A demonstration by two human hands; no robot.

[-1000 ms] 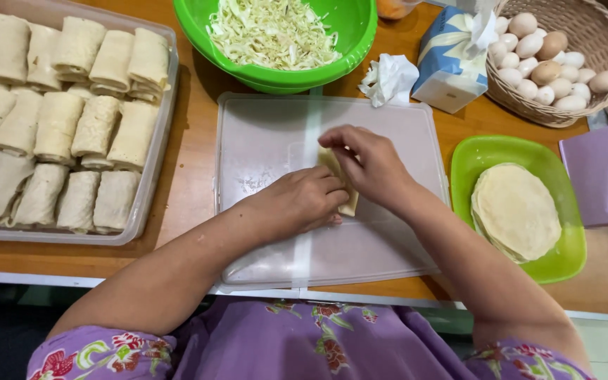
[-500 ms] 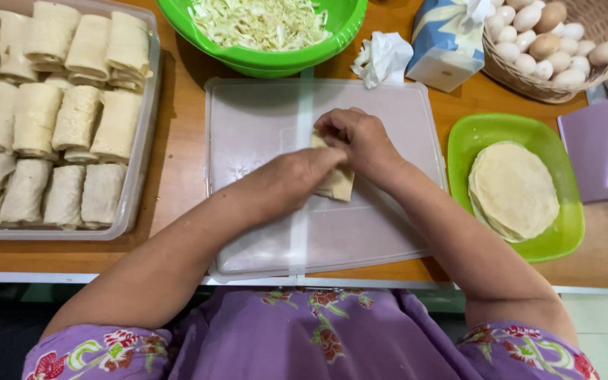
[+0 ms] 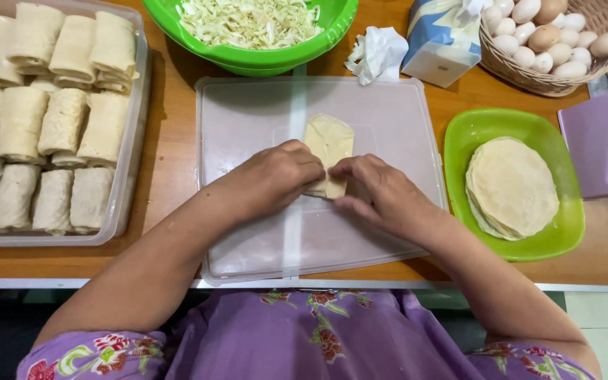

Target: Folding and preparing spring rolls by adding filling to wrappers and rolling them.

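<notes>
On the clear lid [image 3: 248, 232] in the middle of the table, both hands pinch one pale wrapper [image 3: 329, 144]: the left hand [image 3: 276, 179] and right hand [image 3: 378, 193] are closed on its near end, fingertips meeting, so the fold stays tight. The far end lies flat. The tray [image 3: 131, 176] at left holds finished rolls [image 3: 58, 119]; the bowl [image 3: 262, 60] holds shredded cabbage [image 3: 248, 21]; the green dish [image 3: 571, 232] holds stacked rounds [image 3: 511, 186]; the basket [image 3: 550, 84] holds eggs [image 3: 550, 35].

Hidden under the fingertips of left hand [image 3: 269, 179] and right hand [image 3: 378, 193]: the near end of the folded wrapper [image 3: 329, 144]; cut off at the frame's edges: roll tray [image 3: 124, 211] at nine o'clock, egg basket [image 3: 529, 79] at one, purple box [image 3: 592, 144] at three.
</notes>
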